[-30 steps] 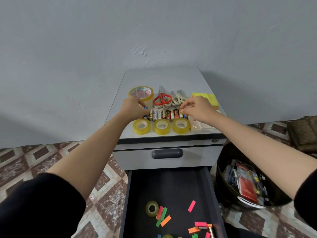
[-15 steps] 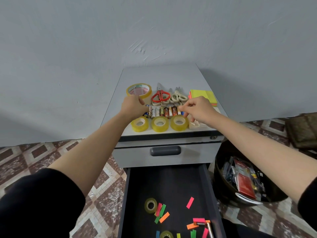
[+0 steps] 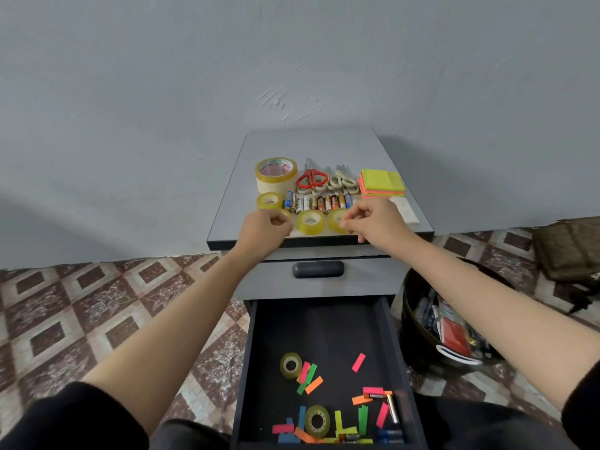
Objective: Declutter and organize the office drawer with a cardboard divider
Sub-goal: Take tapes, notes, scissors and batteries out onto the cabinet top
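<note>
On the grey cabinet top (image 3: 311, 147) lie a large tape roll (image 3: 276, 173), a small tape roll (image 3: 269, 200), a row of batteries (image 3: 316, 203), red scissors (image 3: 311, 178), white scissors (image 3: 341, 182) and sticky notes (image 3: 383, 183). Small yellow tape rolls stand along the front edge. My left hand (image 3: 264, 230) curls over the left roll (image 3: 288, 216), hiding most of it. The middle roll (image 3: 311, 221) stands free. My right hand (image 3: 373, 222) pinches the rim of the right roll (image 3: 336, 219). Below, the open black drawer (image 3: 324, 326) holds two tape rolls, coloured paper strips and a battery (image 3: 392, 407).
The upper drawer with a dark handle (image 3: 318, 269) is closed. A black bin (image 3: 412, 306) full of discarded items stands on the tiled floor right of the drawer. A brown bag (image 3: 571, 248) lies at the far right. A white block (image 3: 406, 211) sits near the sticky notes.
Both hands have drawn back from the ends of the battery row to the front row of small tape rolls. The small roll left of the batteries is now uncovered.
</note>
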`<state>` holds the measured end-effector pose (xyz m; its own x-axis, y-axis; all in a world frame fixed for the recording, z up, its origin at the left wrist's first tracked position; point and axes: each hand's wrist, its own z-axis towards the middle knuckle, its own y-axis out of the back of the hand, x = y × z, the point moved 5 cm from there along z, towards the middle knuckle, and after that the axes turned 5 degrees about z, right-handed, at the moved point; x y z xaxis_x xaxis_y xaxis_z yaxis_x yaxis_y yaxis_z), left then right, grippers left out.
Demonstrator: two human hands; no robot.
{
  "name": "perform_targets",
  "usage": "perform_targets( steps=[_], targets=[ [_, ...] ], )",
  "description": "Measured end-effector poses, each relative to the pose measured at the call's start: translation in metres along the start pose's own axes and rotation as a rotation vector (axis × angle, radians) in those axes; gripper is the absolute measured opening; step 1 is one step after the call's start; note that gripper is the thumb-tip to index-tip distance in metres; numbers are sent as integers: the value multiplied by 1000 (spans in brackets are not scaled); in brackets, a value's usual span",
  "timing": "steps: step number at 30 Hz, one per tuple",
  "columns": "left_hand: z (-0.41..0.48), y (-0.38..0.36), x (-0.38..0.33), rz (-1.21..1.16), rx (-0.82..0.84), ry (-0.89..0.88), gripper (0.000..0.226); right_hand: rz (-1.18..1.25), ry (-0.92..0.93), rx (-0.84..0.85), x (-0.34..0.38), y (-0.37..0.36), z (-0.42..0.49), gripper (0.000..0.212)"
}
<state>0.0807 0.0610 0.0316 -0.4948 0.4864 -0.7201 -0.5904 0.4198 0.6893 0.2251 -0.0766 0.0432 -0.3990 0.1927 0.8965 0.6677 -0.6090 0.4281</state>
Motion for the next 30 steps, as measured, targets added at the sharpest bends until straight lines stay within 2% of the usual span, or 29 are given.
perform_targets(
  steps=[3, 8, 11, 15, 30],
  targets=[
    [-32, -11, 11, -25, 47, 29, 11, 17, -24, 31, -6, -8, -24, 10],
    [-80, -38, 46, 18, 134, 97, 19, 40, -91, 85, -35, -31, -67, 15],
    [-105, -59, 72, 22, 209, 142, 17, 45, -155, 128, -63, -46, -94, 7],
    [-129, -81, 97, 33, 286, 188, 12, 0, -203, 172, -94, -60, -118, 8],
    [-117, -150, 150, 93, 476, 244, 7, -307, -353, 457, -195, -102, -121, 13]
  ],
)
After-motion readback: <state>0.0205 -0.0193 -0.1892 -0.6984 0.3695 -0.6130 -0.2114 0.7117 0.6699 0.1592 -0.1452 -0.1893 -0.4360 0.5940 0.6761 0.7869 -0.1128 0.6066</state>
